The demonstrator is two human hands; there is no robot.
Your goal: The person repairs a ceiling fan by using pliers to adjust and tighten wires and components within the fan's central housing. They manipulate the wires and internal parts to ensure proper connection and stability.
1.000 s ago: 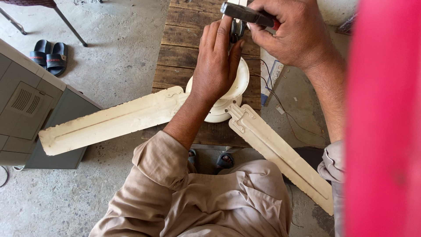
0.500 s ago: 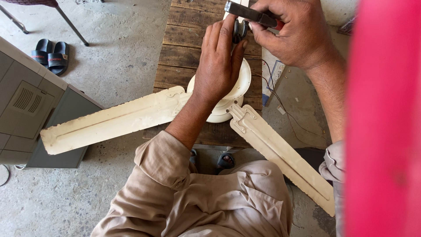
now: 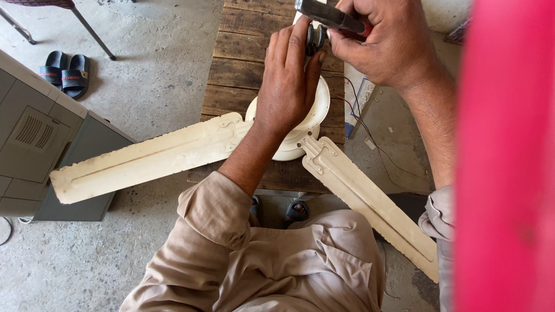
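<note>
A cream ceiling fan lies on a wooden pallet table (image 3: 243, 63), its round motor housing (image 3: 315, 112) under my left hand (image 3: 289, 81). That hand rests on top of the housing, fingers pressed around a small dark part (image 3: 315, 37) at the shaft. My right hand (image 3: 387, 43) grips pliers (image 3: 329, 16) with dark jaws and a red handle, held right at that part. One long blade (image 3: 150, 159) reaches left, another blade (image 3: 370, 205) reaches down to the right. Thin wires (image 3: 370, 138) trail off the housing.
A grey metal cabinet (image 3: 40, 138) stands at the left, and a pair of black sandals (image 3: 63, 72) lies on the concrete floor. A chair leg (image 3: 92, 32) shows at top left. A blurred pink shape (image 3: 509, 173) fills the right edge. My knees (image 3: 277, 266) are below.
Both hands stay at the fan's shaft; the pliers have shifted only slightly. The fan and blades have not moved.
</note>
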